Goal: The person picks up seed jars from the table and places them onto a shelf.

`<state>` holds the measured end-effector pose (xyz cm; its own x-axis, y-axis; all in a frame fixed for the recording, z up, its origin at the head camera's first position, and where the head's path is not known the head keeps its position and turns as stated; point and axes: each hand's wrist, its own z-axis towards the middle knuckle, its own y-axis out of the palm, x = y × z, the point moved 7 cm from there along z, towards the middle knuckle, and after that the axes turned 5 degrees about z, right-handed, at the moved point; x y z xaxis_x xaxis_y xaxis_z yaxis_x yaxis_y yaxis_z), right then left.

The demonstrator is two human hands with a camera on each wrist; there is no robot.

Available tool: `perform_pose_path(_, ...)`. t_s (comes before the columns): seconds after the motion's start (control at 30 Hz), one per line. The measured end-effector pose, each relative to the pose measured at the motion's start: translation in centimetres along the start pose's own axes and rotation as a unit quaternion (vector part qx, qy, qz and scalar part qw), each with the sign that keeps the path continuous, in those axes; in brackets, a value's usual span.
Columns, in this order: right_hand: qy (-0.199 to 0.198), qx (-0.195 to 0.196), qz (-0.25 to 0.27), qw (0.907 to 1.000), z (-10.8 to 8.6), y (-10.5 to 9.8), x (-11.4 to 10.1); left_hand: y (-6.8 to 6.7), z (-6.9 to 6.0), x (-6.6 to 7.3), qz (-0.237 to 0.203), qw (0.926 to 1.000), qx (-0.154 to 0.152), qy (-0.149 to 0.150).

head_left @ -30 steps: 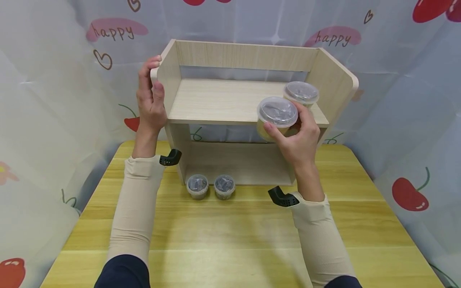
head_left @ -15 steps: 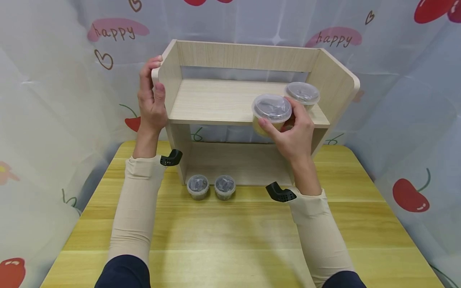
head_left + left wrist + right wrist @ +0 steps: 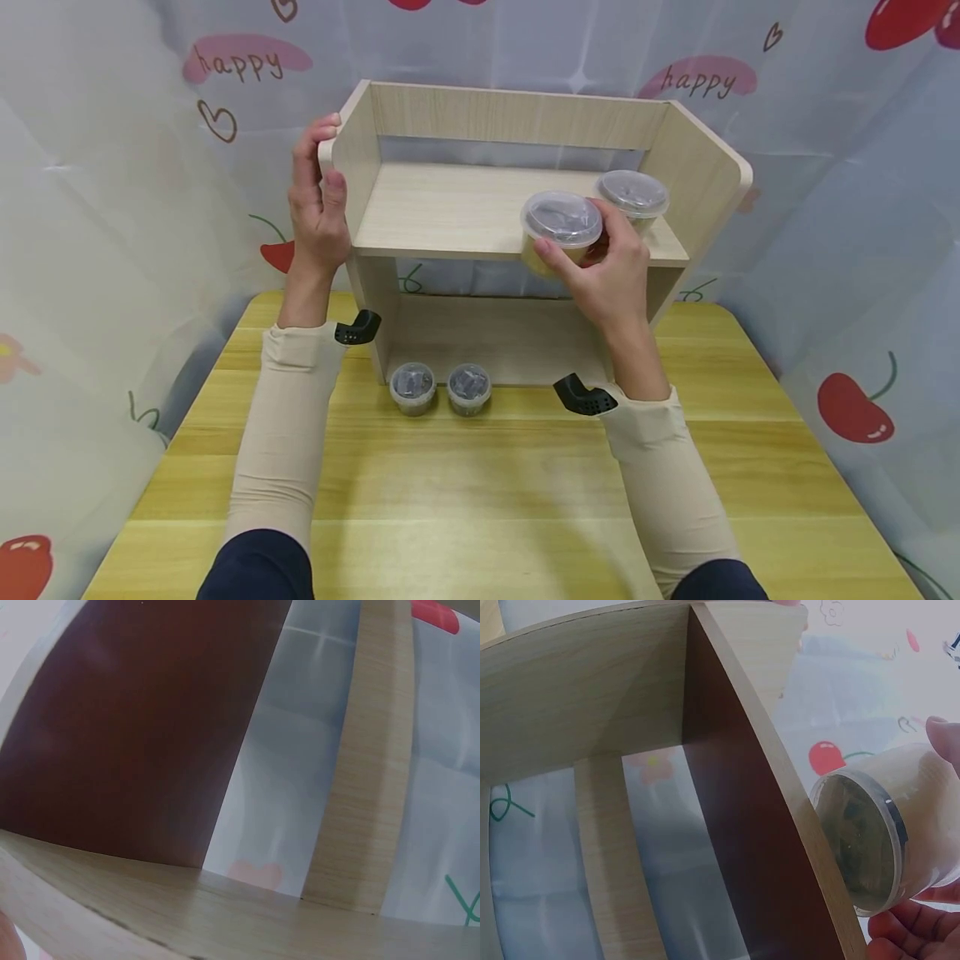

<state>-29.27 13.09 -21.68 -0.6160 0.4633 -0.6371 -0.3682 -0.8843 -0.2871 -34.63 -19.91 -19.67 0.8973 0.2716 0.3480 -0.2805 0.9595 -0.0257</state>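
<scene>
My right hand (image 3: 611,271) grips a round clear plastic tub (image 3: 562,221) with a lid and yellowish contents. It holds the tub upright at the front edge of the upper board of a pale wooden desk shelf (image 3: 465,208). In the right wrist view the base of the tub (image 3: 859,844) appears beside the board's edge; I cannot tell whether they touch. A second lidded tub (image 3: 633,193) stands on the upper board at the right, behind my fingers. My left hand (image 3: 318,204) holds the shelf's left side panel by its front edge, fingertips bent over it.
Two smaller lidded cups (image 3: 412,388) with dark contents stand side by side on the wooden table (image 3: 465,500), before the shelf's lower board (image 3: 495,342). A printed curtain (image 3: 480,42) hangs behind and on both sides.
My right hand has carried the tub a little left and up, away from the tub standing on the board. The left hand has stayed on the side panel.
</scene>
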Motion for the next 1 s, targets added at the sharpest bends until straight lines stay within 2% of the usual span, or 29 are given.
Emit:
perform_pose_path(0.57, 0.001, -0.005, -0.006, 1.0, 0.5, 0.9, -0.2, -0.2, -0.1, -0.2, 0.005, 1.0, 0.0, 0.004)
perform_pose_path(1.0, 0.024, -0.02, -0.032, 0.999, 0.9, 1.4, -0.3, -0.1, -0.1, -0.2, 0.009, 1.0, -0.002, 0.004)
